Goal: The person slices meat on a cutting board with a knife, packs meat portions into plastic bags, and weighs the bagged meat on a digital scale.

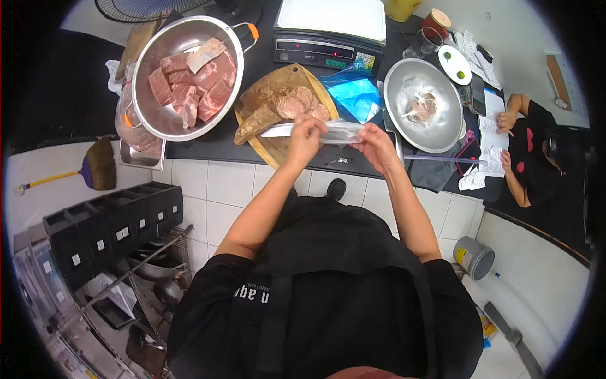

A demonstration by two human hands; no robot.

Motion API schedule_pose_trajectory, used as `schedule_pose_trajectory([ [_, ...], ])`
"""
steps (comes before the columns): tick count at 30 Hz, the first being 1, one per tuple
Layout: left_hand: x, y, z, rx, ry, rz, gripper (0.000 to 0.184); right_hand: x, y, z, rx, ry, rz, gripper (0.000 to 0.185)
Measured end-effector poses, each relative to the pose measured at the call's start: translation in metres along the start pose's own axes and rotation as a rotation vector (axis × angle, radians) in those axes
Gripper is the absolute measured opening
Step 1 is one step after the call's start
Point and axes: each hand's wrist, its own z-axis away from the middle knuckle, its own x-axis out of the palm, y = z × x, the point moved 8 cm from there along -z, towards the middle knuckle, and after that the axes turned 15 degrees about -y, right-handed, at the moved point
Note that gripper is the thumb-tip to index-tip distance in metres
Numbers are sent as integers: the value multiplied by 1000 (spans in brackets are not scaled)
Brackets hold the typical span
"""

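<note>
My left hand (pixel 306 134) and my right hand (pixel 376 146) each pinch one end of a clear plastic bag (pixel 341 132), stretched between them above the table's front edge. Behind the left hand lies a wooden cutting board (pixel 278 153) with round slices of meat (pixel 297 103) on it. A brown, roll-shaped piece of meat (pixel 255 124) rests at the board's left side. Part of a knife blade (pixel 278 130) shows beside the left fingers; its handle is hidden. Past the bag lies a blue plastic packet (pixel 355 95).
A steel colander (pixel 140 60) of raw meat chunks stands at left, a digital scale (pixel 325 50) at the back. Right of the packet sits a metal bowl (pixel 394 85) with white powder and some meat. Another person (pixel 540 151) leans over papers (pixel 492 136) at far right.
</note>
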Motion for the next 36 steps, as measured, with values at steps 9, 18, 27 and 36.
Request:
schedule_pose_trajectory([
  [9, -55, -3, 14, 88, -56, 100, 16, 46, -2, -27, -79, 603, 1100, 28],
  [18, -92, -85, 8, -143, -49, 566, 14, 109, 28, -43, -201, 490, 1546, 37],
  [27, -116, -69, 17, -4, -302, -153, 18, 70, 89, -71, 425, 44, 852, 34],
  [36, -171, -2, -21, 173, 15, -477, 31, 51, 33, -168, 45, 351, 1424, 45],
])
